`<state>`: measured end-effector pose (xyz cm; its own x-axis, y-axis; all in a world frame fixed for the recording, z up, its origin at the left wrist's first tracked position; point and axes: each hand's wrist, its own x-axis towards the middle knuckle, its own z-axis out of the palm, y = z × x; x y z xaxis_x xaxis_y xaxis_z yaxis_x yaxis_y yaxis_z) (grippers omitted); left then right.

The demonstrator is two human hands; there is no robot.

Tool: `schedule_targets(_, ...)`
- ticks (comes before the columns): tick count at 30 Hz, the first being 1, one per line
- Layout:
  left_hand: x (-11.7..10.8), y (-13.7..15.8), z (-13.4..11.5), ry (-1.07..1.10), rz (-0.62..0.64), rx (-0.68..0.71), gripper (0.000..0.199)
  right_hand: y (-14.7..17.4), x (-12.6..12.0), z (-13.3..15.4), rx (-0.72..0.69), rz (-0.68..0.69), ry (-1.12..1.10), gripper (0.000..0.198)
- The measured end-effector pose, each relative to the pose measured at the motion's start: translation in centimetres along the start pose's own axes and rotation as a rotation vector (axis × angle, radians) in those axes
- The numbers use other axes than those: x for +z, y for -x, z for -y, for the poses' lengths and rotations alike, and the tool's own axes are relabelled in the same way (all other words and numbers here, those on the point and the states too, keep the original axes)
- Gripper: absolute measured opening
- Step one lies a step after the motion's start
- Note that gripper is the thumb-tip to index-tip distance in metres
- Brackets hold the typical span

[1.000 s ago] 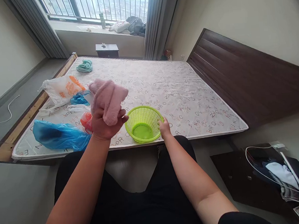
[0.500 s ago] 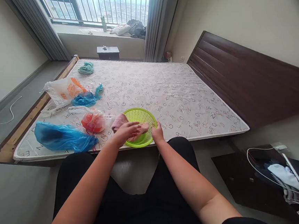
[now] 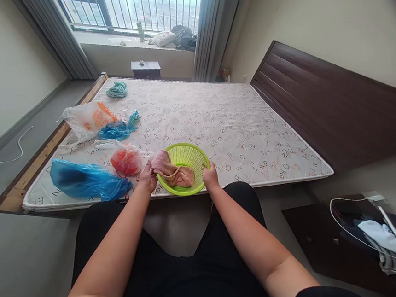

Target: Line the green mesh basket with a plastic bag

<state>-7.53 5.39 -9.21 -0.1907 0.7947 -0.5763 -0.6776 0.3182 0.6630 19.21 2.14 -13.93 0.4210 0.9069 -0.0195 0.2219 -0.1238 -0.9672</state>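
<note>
A lime-green plastic basket [image 3: 199,156] sits at the near edge of the mattress, tipped a little toward me. My right hand [image 3: 210,176] grips its right rim, thumb inside. Draped over the left rim is a pink towel [image 3: 177,174], its brownish-pink lower part lying on the basket floor. At the towel's outer left end, my left hand [image 3: 147,178] is closed on the cloth, with some fingers hidden. Just beyond that hand lies a clear bag with something red inside [image 3: 127,160].
On the mattress [image 3: 194,107] to the left lie a large blue bag [image 3: 86,179], a smaller blue bag [image 3: 115,130], a white bag with orange print [image 3: 89,118] and a teal cloth coil [image 3: 117,89]. A dark headboard [image 3: 325,95] stands right, above a cluttered dark nightstand [image 3: 316,235].
My left hand has moved left, out of the basket to the towel's outer end, uncovering the cloth inside. My right hand keeps its hold on the rim.
</note>
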Motion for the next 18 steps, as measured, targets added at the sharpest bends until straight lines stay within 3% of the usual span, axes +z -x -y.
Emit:
schedule_targets(2,0.8,-0.2,0.2,-0.007,0.037,0.185,0.036,0.4,0.0,-0.1,0.015,-0.006,-0.007,0.06)
schedule_targets(5,1.4,0.3,-0.2,-0.097,-0.023,0.487,0.036,0.7,0.3,-0.3,0.022,0.012,-0.041,0.059)
schedule_targets(8,1.8,2.2,-1.1,-0.356,-0.058,0.83,0.035,0.7,0.8,-0.6,0.066,0.05,-0.11,0.054)
schedule_targets(10,2.4,4.0,-1.5,-0.543,-0.048,0.977,0.033,0.7,1.2,-0.8,0.106,0.07,-0.163,0.053)
schedule_targets(13,3.2,6.4,-1.5,-0.723,0.16,0.945,0.028,0.8,1.6,-0.6,0.116,0.075,-0.215,0.053)
schedule_targets(16,3.6,7.5,-0.8,-0.892,0.528,0.721,0.032,1.1,1.8,0.0,0.096,0.1,-0.208,0.054)
schedule_targets(18,3.6,7.6,-0.3,-0.981,0.673,0.605,0.034,1.3,1.9,0.5,0.096,0.11,-0.16,0.054)
